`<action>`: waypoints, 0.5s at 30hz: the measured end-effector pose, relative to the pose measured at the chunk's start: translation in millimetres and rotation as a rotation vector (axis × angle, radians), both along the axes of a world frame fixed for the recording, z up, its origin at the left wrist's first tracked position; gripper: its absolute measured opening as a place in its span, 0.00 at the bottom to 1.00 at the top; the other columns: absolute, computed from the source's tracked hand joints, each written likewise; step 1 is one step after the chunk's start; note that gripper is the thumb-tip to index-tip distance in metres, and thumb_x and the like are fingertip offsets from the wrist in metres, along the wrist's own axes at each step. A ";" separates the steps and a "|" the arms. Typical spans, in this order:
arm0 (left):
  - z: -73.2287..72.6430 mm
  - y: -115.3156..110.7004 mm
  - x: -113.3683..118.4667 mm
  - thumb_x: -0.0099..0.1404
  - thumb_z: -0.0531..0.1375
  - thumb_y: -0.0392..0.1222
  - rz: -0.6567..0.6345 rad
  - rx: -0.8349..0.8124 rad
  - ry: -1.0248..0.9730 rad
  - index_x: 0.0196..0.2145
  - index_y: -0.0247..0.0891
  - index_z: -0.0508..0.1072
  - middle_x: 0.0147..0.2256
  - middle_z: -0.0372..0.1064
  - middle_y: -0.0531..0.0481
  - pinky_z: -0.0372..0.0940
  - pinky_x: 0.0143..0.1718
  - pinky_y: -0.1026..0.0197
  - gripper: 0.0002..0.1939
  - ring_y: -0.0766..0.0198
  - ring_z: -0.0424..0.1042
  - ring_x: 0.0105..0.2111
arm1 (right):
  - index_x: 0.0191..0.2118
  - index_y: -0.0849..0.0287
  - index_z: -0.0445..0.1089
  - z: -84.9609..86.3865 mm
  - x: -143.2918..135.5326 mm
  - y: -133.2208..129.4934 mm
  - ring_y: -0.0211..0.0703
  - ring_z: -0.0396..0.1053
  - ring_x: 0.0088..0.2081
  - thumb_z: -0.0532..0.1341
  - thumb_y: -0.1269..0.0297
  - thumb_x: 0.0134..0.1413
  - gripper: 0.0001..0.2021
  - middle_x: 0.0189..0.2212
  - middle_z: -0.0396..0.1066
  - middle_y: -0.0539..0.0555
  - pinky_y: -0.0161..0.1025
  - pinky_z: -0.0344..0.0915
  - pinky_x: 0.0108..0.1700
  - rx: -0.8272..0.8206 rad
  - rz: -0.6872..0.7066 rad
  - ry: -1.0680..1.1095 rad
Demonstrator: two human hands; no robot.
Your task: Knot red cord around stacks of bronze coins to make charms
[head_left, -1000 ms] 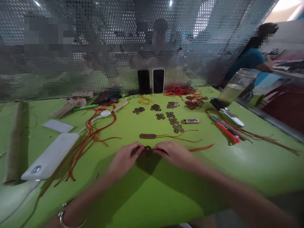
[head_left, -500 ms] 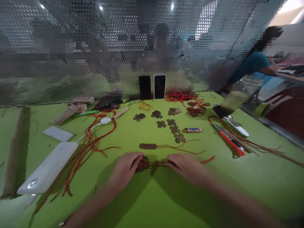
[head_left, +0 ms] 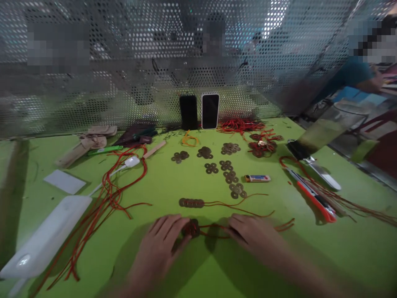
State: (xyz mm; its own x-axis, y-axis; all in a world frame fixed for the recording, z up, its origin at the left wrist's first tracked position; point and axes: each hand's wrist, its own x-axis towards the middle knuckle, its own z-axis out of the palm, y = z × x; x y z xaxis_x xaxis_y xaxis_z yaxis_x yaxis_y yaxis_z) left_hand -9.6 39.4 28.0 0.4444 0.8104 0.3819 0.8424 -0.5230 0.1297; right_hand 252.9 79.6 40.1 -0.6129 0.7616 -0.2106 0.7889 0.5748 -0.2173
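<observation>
The left hand (head_left: 161, 242) lies palm down with its fingertips closed on a small cluster of coins (head_left: 191, 227) bound with red cord (head_left: 214, 229). The right hand (head_left: 254, 236) sits just to the right, its fingers pinching that same cord, which stretches between the two hands. The cord's long axis runs left to right across the near part of the green table (head_left: 198, 273); its free end (head_left: 283, 225) trails out past the right hand, pointing right. The coin cluster rests on the table at the cord's left end.

Just beyond the hands lies a strung row of coins (head_left: 191, 203), also set left to right, with its own red cord trailing rightward. Farther off are loose coin groups (head_left: 229, 176) and a lighter (head_left: 257, 178). A bundle of red cords (head_left: 108, 198) and a white power bank (head_left: 46, 238) lie to the left, a red utility knife (head_left: 313, 196) to the right. Two phones (head_left: 200, 111) stand against the perforated screen (head_left: 124, 62).
</observation>
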 end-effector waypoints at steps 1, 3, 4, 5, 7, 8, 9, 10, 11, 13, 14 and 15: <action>-0.2 -1.8 2.0 0.72 0.49 0.43 -0.036 0.030 0.001 0.47 0.35 0.70 0.39 0.75 0.46 0.71 0.39 0.56 0.14 0.60 0.74 0.38 | 0.33 0.59 0.69 -0.6 -0.6 0.6 0.41 0.71 0.26 0.56 0.67 0.63 0.07 0.29 0.72 0.50 0.36 0.55 0.24 0.006 0.011 -0.001; -0.8 -4.0 5.8 0.72 0.49 0.37 -0.109 0.083 0.027 0.47 0.35 0.71 0.40 0.76 0.47 0.71 0.40 0.59 0.13 0.62 0.75 0.39 | 0.33 0.59 0.69 -1.7 -0.9 1.8 0.40 0.70 0.25 0.57 0.67 0.62 0.06 0.28 0.72 0.50 0.35 0.54 0.23 0.030 0.043 0.003; -0.9 -4.4 7.3 0.72 0.48 0.33 -0.142 0.108 0.047 0.47 0.35 0.71 0.41 0.76 0.48 0.71 0.41 0.60 0.14 0.62 0.75 0.40 | 0.33 0.59 0.69 -2.1 -0.5 2.4 0.39 0.70 0.24 0.58 0.68 0.61 0.05 0.28 0.72 0.50 0.35 0.53 0.23 0.045 0.058 0.010; -0.8 -4.4 8.3 0.71 0.47 0.30 -0.169 0.130 0.072 0.47 0.35 0.72 0.42 0.76 0.48 0.71 0.43 0.60 0.16 0.62 0.75 0.42 | 0.33 0.59 0.68 -2.5 0.4 3.0 0.39 0.70 0.24 0.58 0.69 0.60 0.05 0.27 0.72 0.49 0.35 0.53 0.22 0.055 0.071 0.021; -0.1 -4.3 9.0 0.69 0.45 0.26 -0.204 0.154 0.123 0.47 0.35 0.73 0.44 0.76 0.49 0.71 0.44 0.61 0.20 0.63 0.74 0.45 | 0.32 0.59 0.68 -3.0 4.1 4.0 0.39 0.70 0.24 0.58 0.70 0.59 0.05 0.27 0.72 0.49 0.35 0.55 0.23 0.052 0.082 0.043; 0.5 -4.4 8.8 0.68 0.44 0.25 -0.216 0.164 0.145 0.46 0.34 0.73 0.45 0.76 0.49 0.71 0.44 0.62 0.21 0.62 0.74 0.46 | 0.32 0.59 0.68 -3.0 7.3 4.3 0.40 0.70 0.25 0.58 0.70 0.59 0.05 0.27 0.71 0.49 0.35 0.56 0.24 0.043 0.081 0.050; 1.1 -4.7 8.4 0.68 0.44 0.25 -0.223 0.176 0.166 0.46 0.34 0.74 0.45 0.76 0.49 0.71 0.45 0.62 0.21 0.62 0.73 0.46 | 0.32 0.59 0.68 -3.1 11.5 4.6 0.40 0.71 0.25 0.58 0.70 0.60 0.05 0.27 0.71 0.50 0.36 0.58 0.24 0.033 0.078 0.051; 1.6 -5.3 7.9 0.68 0.44 0.25 -0.228 0.185 0.189 0.46 0.33 0.74 0.46 0.76 0.49 0.71 0.45 0.62 0.20 0.62 0.73 0.47 | 0.32 0.59 0.68 -3.0 17.0 4.7 0.41 0.71 0.25 0.57 0.69 0.60 0.06 0.27 0.71 0.50 0.36 0.59 0.25 0.024 0.072 0.046; 2.1 -6.1 7.4 0.68 0.44 0.25 -0.231 0.189 0.208 0.46 0.33 0.74 0.46 0.75 0.49 0.70 0.45 0.62 0.21 0.61 0.73 0.47 | 0.32 0.59 0.68 -3.0 23.7 4.8 0.41 0.71 0.26 0.57 0.69 0.60 0.06 0.28 0.71 0.50 0.36 0.60 0.25 0.012 0.058 0.039; 3.1 -8.1 6.3 0.67 0.44 0.23 -0.217 0.209 0.211 0.46 0.33 0.74 0.46 0.75 0.49 0.69 0.46 0.62 0.22 0.61 0.73 0.48 | 0.33 0.58 0.68 -3.5 41.2 4.9 0.41 0.71 0.27 0.55 0.69 0.62 0.07 0.29 0.72 0.50 0.37 0.62 0.27 -0.029 0.008 0.033; 3.8 -8.9 5.8 0.66 0.43 0.23 -0.206 0.205 0.216 0.47 0.33 0.73 0.47 0.75 0.49 0.69 0.46 0.63 0.23 0.61 0.72 0.48 | 0.34 0.57 0.67 -4.0 51.7 5.0 0.41 0.72 0.28 0.53 0.69 0.64 0.08 0.30 0.72 0.50 0.37 0.63 0.29 -0.061 -0.024 0.040; 4.6 -9.7 5.2 0.65 0.43 0.22 -0.201 0.198 0.225 0.47 0.34 0.73 0.48 0.75 0.49 0.68 0.47 0.63 0.24 0.62 0.72 0.49 | 0.35 0.56 0.67 -4.7 63.0 5.3 0.41 0.72 0.29 0.51 0.69 0.65 0.09 0.31 0.72 0.50 0.37 0.65 0.31 -0.099 -0.057 0.052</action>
State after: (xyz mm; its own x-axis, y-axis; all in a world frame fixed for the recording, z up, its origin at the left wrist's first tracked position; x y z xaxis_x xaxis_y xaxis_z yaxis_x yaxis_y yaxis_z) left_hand -4.4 29.7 32.6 0.6783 0.6180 0.3974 0.7159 -0.6776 -0.1681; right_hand 315.9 84.9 35.3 -0.5815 0.7725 -0.2551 0.8057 0.5033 -0.3124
